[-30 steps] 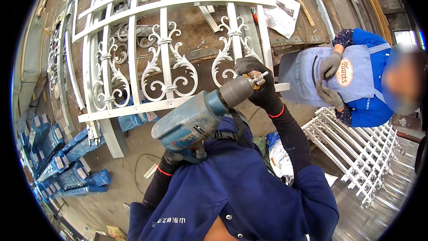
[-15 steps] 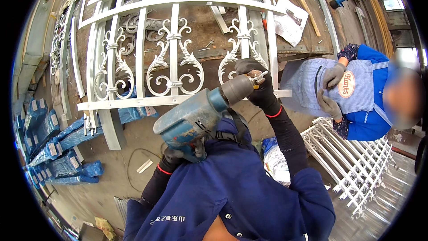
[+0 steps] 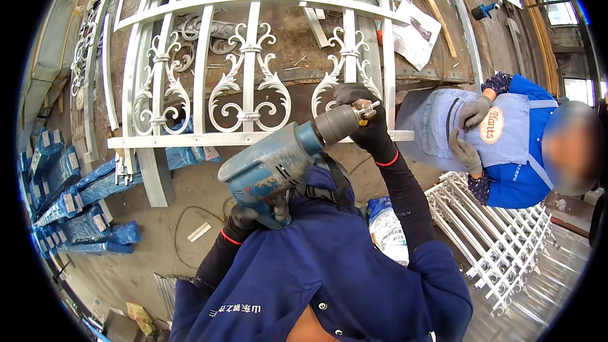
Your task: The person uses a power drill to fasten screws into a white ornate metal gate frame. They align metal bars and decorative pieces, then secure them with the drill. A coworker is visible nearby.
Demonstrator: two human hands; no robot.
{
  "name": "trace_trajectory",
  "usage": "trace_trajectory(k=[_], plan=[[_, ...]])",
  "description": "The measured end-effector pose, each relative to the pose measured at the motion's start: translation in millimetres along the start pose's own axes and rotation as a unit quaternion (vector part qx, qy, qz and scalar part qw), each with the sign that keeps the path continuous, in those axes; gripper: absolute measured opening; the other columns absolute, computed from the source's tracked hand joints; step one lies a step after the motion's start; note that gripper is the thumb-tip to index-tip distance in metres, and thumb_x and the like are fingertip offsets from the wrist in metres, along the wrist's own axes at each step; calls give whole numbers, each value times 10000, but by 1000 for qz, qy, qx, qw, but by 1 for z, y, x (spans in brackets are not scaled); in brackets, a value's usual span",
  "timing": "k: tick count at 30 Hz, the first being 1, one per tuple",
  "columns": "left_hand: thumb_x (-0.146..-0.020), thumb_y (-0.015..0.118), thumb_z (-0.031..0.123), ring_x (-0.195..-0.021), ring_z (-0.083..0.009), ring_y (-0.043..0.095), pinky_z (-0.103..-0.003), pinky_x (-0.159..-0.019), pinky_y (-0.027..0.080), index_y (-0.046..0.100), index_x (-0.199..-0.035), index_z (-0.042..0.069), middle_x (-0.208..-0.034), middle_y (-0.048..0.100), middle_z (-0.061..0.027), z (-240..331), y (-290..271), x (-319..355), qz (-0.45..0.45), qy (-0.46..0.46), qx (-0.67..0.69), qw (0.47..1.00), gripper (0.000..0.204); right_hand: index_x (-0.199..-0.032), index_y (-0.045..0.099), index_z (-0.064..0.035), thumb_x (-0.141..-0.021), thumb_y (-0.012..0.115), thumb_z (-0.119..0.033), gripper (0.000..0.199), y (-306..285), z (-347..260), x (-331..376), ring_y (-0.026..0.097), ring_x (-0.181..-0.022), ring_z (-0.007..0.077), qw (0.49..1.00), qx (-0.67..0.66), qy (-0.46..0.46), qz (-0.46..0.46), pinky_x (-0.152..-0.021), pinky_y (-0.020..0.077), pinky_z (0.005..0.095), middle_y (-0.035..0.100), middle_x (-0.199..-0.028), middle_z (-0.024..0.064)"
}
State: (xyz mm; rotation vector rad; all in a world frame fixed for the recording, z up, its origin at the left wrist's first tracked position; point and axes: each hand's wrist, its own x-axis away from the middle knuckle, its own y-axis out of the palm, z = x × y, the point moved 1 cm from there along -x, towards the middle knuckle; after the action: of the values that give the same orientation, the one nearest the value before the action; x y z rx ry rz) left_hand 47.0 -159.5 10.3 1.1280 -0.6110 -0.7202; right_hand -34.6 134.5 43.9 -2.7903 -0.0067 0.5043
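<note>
A large blue-and-grey power drill (image 3: 269,168) lies slantwise in front of my chest, its black chuck (image 3: 339,125) pointing up and to the right. My left hand (image 3: 246,217), in a dark glove, is closed around its handle, fingers near the trigger. At the chuck's front end my gloved right hand (image 3: 367,128) is curled round behind the metal tip (image 3: 366,107); part of its fingers is hidden there. Just beyond the drill lies a white metal railing panel (image 3: 259,134) with upright bars and leafy scrolls.
The panel rests on a worn workbench (image 3: 297,76). On it lie a paper sheet (image 3: 415,35) and a hammer (image 3: 438,19). A co-worker in a checked apron (image 3: 506,120) stands at right, gloved hands together. Stacked white railings (image 3: 497,234) and blue-wrapped bundles (image 3: 95,234) flank me.
The view has shifted slightly. Both my hands keep their hold on the drill. The co-worker's hands stay close together at the apron.
</note>
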Motion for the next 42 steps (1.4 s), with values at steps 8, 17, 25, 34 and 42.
trace_trajectory(k=[8, 17, 25, 34, 42], plan=[[-622, 683, 327, -645, -214, 571, -348, -662, 442, 526, -1074, 22, -807, 603, -111, -2, 4, 7, 52, -9, 66, 996, 567, -1003, 538, -31, -647, 626, 94, 388, 4, 8, -9, 596, -944, 258, 999, 2, -51, -13, -859, 472, 379, 606, -1002, 119], [-622, 677, 354, -645, -198, 565, -339, -667, 441, 545, -1011, 31, -806, 585, -85, -7, -3, 11, 57, -8, 63, 996, 523, -1045, 535, -42, -663, 623, 105, 418, 19, 18, -2, 589, -961, 220, 997, -55, 53, 1, -855, 467, 339, 601, -1016, 96], [-622, 666, 349, -638, -202, 548, -349, -666, 436, 547, -1048, 42, -798, 561, -82, -5, -1, 14, 47, 4, 60, 997, 538, -1054, 538, -44, -662, 623, 103, 428, 21, 15, -9, 584, -969, 208, 999, -22, 39, -22, -859, 463, 327, 600, -1017, 93], [-607, 674, 365, -620, -190, 516, -344, -644, 403, 571, -1040, 54, -798, 552, -66, -8, -6, 18, 71, 14, 79, 994, 543, -1050, 538, -35, -648, 585, 120, 434, 23, 19, -16, 585, -974, 220, 998, -53, 8, -21, -866, 462, 330, 599, -1020, 97], [-604, 680, 357, -626, -192, 513, -342, -668, 408, 567, -1049, 55, -806, 556, -70, -6, -8, 22, 53, 0, 82, 995, 550, -1024, 555, -42, -648, 586, 107, 406, 27, 26, -16, 594, -955, 224, 999, -42, 13, -20, -865, 464, 332, 610, -995, 94]])
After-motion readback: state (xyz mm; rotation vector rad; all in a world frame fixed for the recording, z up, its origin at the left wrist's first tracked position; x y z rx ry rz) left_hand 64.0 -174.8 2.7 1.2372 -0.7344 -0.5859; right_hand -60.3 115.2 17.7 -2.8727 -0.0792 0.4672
